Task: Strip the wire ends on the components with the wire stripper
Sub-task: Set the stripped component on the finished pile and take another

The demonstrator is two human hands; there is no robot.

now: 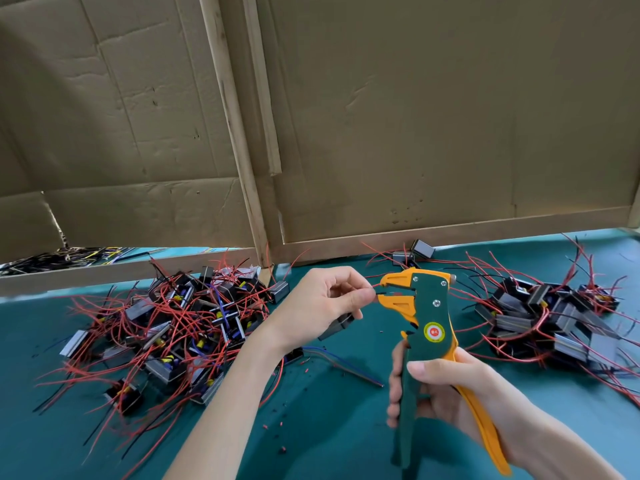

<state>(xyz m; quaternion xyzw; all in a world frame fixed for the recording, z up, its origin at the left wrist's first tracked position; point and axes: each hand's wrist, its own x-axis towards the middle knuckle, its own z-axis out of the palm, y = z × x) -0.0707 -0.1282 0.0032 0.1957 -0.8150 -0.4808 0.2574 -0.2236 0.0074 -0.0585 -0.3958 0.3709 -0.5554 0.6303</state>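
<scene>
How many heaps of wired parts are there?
2: the left heap beside the left hand, the right heap beyond the wire stripper; loose parts lie apart, more may be hidden.

Reaches in from the bottom edge with the left arm (228, 403), bare, slanting up and to the right. Bends the left wrist (277, 336) a little and raises the left hand (322, 299), fingers curled. Pinches a wire (375, 289) between thumb tip and forefinger tip, with the other fingers folded loosely beneath. Brings the right arm (561, 452) in from the lower right corner, also bare. Holds the right hand (457, 396) lower and nearer than the left hand, apart from it. Grips the stripper (427, 320) by its handles, upright: right thumb (427, 370) laid across the front, right fingers (394, 396) wrapped round from behind, tips showing on the left side.
</scene>
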